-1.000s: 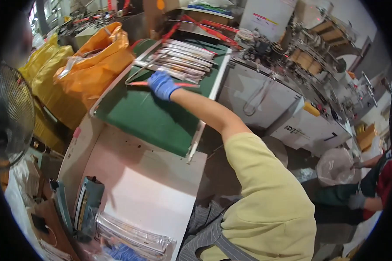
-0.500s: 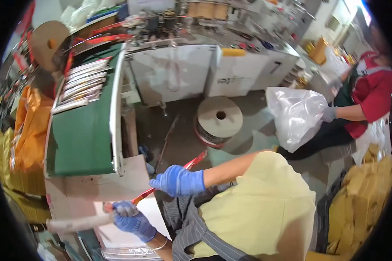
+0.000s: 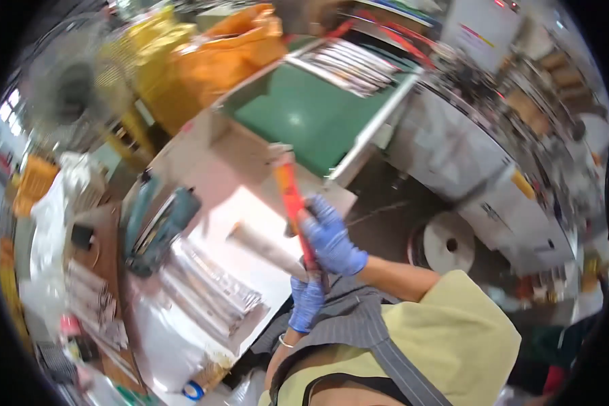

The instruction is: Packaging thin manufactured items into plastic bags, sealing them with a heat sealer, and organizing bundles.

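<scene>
My right hand [image 3: 333, 238], in a blue knit glove, grips a long red-and-orange strip-like packet [image 3: 290, 189] tilted up over the white table. Just below it, my left hand [image 3: 306, 302], gloved alike, is closed round the near end of a long pale slender packet [image 3: 267, 247]. The lower end of the red packet also reaches my left hand; how its fingers sit there is partly hidden. Both packets are blurred by motion. Several long clear-wrapped packets [image 3: 206, 291] lie on the table [image 3: 240, 206] to the left of my hands.
A green conveyor belt [image 3: 284, 111] carries a row of slim packets [image 3: 352, 64] beyond the table. A dark teal device [image 3: 162, 230] stands at the table's left. Orange [image 3: 233, 57] and yellow bags, a fan [image 3: 74, 95], a blue tape roll [image 3: 193, 390] and a floor reel [image 3: 446, 243] surround it.
My view has swung left, bringing the table's left part and the fan into sight. My hands have come closer together, and the red packet now points up and away over the table.
</scene>
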`<state>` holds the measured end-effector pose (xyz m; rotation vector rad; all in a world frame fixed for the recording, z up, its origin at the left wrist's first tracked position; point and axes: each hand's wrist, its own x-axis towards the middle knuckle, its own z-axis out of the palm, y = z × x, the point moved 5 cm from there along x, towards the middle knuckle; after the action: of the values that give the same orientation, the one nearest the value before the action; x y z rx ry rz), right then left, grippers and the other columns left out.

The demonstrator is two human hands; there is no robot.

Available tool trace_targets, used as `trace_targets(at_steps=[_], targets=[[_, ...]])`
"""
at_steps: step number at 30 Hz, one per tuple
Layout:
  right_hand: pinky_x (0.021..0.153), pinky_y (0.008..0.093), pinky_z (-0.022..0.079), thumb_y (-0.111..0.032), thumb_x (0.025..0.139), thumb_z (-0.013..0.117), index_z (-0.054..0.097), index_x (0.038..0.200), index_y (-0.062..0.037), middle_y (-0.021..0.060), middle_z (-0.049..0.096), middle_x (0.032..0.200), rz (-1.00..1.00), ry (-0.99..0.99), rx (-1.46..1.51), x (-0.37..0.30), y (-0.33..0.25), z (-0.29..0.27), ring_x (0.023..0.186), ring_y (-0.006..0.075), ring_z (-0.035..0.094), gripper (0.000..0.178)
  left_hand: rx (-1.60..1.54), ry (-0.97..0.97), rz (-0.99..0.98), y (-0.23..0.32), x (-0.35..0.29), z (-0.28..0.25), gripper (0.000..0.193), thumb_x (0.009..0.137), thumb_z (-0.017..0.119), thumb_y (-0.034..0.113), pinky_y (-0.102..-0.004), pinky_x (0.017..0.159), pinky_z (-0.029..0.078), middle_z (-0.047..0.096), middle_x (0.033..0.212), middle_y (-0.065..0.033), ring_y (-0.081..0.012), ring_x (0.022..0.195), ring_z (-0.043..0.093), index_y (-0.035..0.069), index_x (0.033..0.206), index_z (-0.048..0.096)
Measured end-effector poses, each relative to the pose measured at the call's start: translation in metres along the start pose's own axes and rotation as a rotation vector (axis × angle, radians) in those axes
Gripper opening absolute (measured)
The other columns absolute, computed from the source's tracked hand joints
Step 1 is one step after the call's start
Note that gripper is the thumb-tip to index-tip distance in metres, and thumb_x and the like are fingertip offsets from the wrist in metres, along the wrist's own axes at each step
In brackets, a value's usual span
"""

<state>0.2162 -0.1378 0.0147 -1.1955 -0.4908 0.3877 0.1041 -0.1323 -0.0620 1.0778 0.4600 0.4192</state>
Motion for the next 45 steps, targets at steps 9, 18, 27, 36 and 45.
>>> trace_targets(at_steps=[9, 18, 27, 36, 45], targets=[[0.047, 0.0177, 0.035, -0.014, 0.083, 0.057, 0.061, 0.098, -0.0027, -0.0047, 0.050, 0.066, 0.127, -0.691, -0.259, 0.082, -0.049, 0.006, 0.053, 0.0019, 0.041, 0.019, -0.215, -0.125, -0.245, 0.050, -0.028, -0.026, 0.036, 0.091, 0.044, 0.030, -0.0171, 0.039, 0.019, 0.028, 0.053, 0.0097, -0.0006, 0.042, 0.024, 0.000, 0.109, 0.050], [0.041, 0.0292, 0.036, -0.011, 0.075, 0.059, 0.055, 0.065, -0.0038, 0.0096, 0.043, 0.047, -0.777, -0.712, -0.858, 0.079, -0.058, 0.033, 0.039, 0.0178, 0.040, 0.012, -0.131, -0.088, -0.279, 0.044, -0.033, -0.054, 0.042, 0.088, 0.047, 0.036, -0.0169, 0.037, 0.018, 0.027, 0.051, 0.0085, -0.0010, 0.041, 0.023, 0.000, 0.110, 0.048], [0.041, 0.0360, 0.037, -0.022, 0.065, 0.060, 0.044, 0.056, -0.0100, 0.0062, 0.045, 0.050, -0.998, -0.996, -1.578, 0.029, -0.040, 0.033, 0.044, 0.0233, 0.049, 0.022, -0.130, -0.080, -0.453, 0.037, -0.060, -0.046, 0.035, 0.088, 0.049, 0.032, -0.0172, 0.035, 0.020, 0.030, 0.049, 0.0080, -0.0011, 0.038, 0.026, 0.001, 0.102, 0.055], [0.043, 0.0365, 0.040, -0.024, 0.063, 0.058, 0.046, 0.056, -0.0108, 0.0075, 0.047, 0.051, -0.937, -0.912, -1.739, 0.016, -0.051, 0.021, 0.047, 0.0249, 0.051, 0.019, -0.044, -0.143, -0.487, 0.044, -0.056, -0.038, 0.026, 0.087, 0.049, 0.024, -0.0180, 0.035, 0.020, 0.035, 0.048, 0.0072, -0.0002, 0.037, 0.028, 0.001, 0.090, 0.060], [0.040, 0.0360, 0.038, -0.018, 0.065, 0.058, 0.044, 0.057, -0.0088, 0.0078, 0.043, 0.050, -0.814, -0.709, -1.635, 0.004, -0.086, -0.030, 0.043, 0.0256, 0.048, 0.019, 0.701, -0.204, 0.091, 0.043, -0.008, -0.011, 0.016, 0.082, 0.053, 0.013, -0.0220, 0.039, 0.029, 0.051, 0.057, 0.0033, -0.0042, 0.043, 0.040, 0.003, 0.080, 0.065]])
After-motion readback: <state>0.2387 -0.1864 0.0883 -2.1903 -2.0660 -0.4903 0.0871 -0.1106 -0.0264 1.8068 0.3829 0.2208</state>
